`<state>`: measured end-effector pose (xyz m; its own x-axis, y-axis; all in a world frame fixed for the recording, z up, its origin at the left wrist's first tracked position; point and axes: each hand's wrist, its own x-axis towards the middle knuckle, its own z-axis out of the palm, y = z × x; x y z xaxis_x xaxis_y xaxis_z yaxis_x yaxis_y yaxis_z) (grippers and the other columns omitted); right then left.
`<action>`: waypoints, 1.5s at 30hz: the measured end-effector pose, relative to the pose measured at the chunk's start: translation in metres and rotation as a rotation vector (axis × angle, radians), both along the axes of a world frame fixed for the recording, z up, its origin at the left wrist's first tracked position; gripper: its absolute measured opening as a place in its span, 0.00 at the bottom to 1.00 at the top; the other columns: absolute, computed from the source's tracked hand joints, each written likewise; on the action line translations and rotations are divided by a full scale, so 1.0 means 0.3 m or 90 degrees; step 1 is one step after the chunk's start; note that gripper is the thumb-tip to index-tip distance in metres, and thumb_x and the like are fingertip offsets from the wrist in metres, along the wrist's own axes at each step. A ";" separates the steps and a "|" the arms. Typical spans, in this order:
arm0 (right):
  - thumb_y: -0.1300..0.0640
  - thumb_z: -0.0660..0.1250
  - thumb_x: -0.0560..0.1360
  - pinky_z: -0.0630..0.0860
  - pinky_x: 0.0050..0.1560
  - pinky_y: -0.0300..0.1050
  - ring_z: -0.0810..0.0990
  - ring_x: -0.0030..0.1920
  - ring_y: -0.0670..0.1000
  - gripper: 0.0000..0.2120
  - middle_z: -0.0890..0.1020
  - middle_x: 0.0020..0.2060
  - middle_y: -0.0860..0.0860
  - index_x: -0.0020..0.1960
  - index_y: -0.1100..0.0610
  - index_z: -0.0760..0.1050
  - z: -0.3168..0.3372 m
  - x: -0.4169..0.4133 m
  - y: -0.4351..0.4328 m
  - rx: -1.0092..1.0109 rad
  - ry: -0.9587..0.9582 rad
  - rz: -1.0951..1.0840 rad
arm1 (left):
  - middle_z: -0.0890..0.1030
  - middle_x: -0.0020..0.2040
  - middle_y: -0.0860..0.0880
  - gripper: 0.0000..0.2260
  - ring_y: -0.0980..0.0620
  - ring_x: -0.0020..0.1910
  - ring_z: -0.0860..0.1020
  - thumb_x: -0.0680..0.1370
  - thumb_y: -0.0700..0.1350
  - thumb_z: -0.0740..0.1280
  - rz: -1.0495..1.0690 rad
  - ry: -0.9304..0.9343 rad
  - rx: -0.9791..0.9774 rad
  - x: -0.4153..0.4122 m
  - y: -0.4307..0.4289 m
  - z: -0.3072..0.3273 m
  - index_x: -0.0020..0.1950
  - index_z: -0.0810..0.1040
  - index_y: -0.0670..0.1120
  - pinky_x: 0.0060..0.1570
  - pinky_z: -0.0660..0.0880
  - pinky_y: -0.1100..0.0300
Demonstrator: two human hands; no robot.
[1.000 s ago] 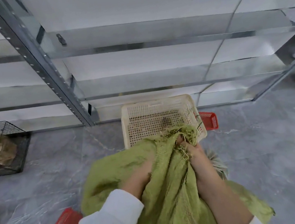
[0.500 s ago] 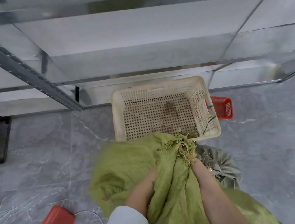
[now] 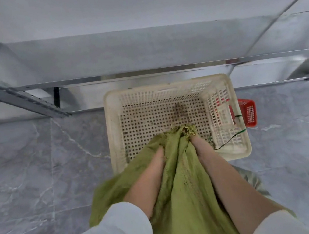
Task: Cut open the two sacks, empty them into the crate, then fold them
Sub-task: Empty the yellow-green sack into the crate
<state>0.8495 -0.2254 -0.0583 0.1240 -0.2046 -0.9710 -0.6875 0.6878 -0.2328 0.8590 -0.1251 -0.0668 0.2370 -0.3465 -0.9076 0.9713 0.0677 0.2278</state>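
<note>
Head view showed the green sack point(image 3: 182, 192) hanging between both forearms, with its frayed mouth point(image 3: 183, 130) over the near part of the crate point(image 3: 112, 134). The right hand point(image 3: 198, 145) gripped the bunched cloth just under the mouth; loose threads hid its fingertips. The left hand point(image 3: 156, 160) was pushed into a fold beside it, and I could not tell whether its fingers were curled or flat.

The cloth looked soft and loose, falling in deep folds. It was probably light, since no bulge of contents was visible, and it would likely collapse if held at one point only. I judged the two corners of the mouth, or the bottom seam, to be the best places to hold it.

The crate's far wall stood close to the metal shelf point(image 3: 143, 71), so open room was mainly on the floor point(image 3: 38, 172) to the left. A red basket point(image 3: 248, 111) stood just beside the crate's right wall, and a grey sack point(image 3: 254, 180) lay near its near right corner.
</note>
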 end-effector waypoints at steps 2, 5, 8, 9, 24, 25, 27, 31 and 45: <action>0.63 0.60 0.80 0.79 0.52 0.52 0.79 0.53 0.60 0.17 0.79 0.57 0.63 0.68 0.66 0.70 -0.069 0.079 -0.037 -0.059 0.000 0.036 | 0.85 0.52 0.43 0.25 0.45 0.51 0.82 0.78 0.65 0.58 -0.051 -0.034 0.010 0.068 0.025 -0.015 0.55 0.83 0.47 0.55 0.78 0.53; 0.64 0.55 0.81 0.74 0.42 0.38 0.77 0.58 0.57 0.20 0.75 0.63 0.60 0.72 0.67 0.64 -0.153 0.167 -0.103 -0.168 0.075 0.127 | 0.84 0.55 0.54 0.29 0.49 0.54 0.82 0.68 0.76 0.59 -0.306 -0.185 0.096 0.163 0.035 0.005 0.58 0.80 0.61 0.55 0.77 0.50; 0.63 0.56 0.81 0.72 0.41 0.40 0.79 0.52 0.55 0.18 0.78 0.52 0.58 0.69 0.67 0.67 -0.213 0.168 -0.151 -0.196 0.112 0.256 | 0.65 0.74 0.55 0.39 0.48 0.70 0.67 0.63 0.78 0.61 -0.518 -0.382 0.170 0.153 0.020 -0.020 0.72 0.61 0.66 0.67 0.64 0.47; 0.64 0.55 0.80 0.73 0.41 0.40 0.80 0.50 0.55 0.16 0.78 0.49 0.57 0.67 0.68 0.68 -0.233 0.169 -0.166 -0.196 0.116 0.266 | 0.62 0.76 0.55 0.40 0.48 0.72 0.64 0.63 0.77 0.63 -0.577 -0.412 0.178 0.134 0.014 -0.037 0.73 0.58 0.67 0.68 0.62 0.46; 0.35 0.68 0.70 0.67 0.70 0.54 0.68 0.70 0.53 0.42 0.67 0.70 0.45 0.75 0.37 0.46 0.038 -0.058 -0.246 -0.331 -0.198 0.770 | 0.74 0.56 0.42 0.13 0.42 0.52 0.76 0.73 0.39 0.62 -0.864 -0.848 0.429 0.233 -0.040 -0.304 0.56 0.79 0.47 0.47 0.74 0.54; 0.33 0.64 0.71 0.47 0.77 0.58 0.51 0.77 0.51 0.39 0.58 0.76 0.44 0.74 0.33 0.45 0.082 -0.119 -0.222 -0.437 -0.242 0.892 | 0.74 0.57 0.42 0.13 0.42 0.53 0.76 0.74 0.39 0.62 -0.838 -0.833 0.448 0.269 -0.057 -0.308 0.56 0.79 0.46 0.49 0.74 0.53; 0.30 0.56 0.72 0.25 0.71 0.59 0.27 0.74 0.51 0.36 0.41 0.78 0.48 0.75 0.33 0.43 0.142 -0.209 -0.173 -0.571 -0.290 1.101 | 0.77 0.57 0.43 0.14 0.42 0.55 0.77 0.75 0.37 0.62 -0.756 -0.773 0.479 0.320 -0.109 -0.311 0.56 0.82 0.47 0.51 0.73 0.55; 0.40 0.44 0.81 0.30 0.73 0.62 0.50 0.77 0.65 0.23 0.55 0.77 0.61 0.74 0.39 0.62 0.176 -0.291 0.015 -0.477 -0.268 1.328 | 0.80 0.57 0.45 0.15 0.44 0.55 0.78 0.75 0.36 0.63 -0.725 -0.694 0.495 0.279 -0.159 -0.331 0.56 0.83 0.48 0.55 0.75 0.52; 0.51 0.45 0.84 0.32 0.68 0.73 0.39 0.75 0.69 0.27 0.44 0.77 0.66 0.79 0.61 0.46 -0.076 -0.293 0.246 -0.509 -0.158 1.438 | 0.72 0.56 0.47 0.13 0.45 0.51 0.74 0.79 0.41 0.63 -0.641 -0.764 0.541 0.210 -0.106 -0.363 0.59 0.79 0.53 0.47 0.74 0.52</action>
<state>0.7616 -0.1516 -0.0811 0.6412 0.1816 -0.7455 0.1315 -0.9832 -0.1265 0.9221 -0.1569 -0.1758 0.8524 -0.3349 -0.4015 -0.1501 -0.8924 0.4256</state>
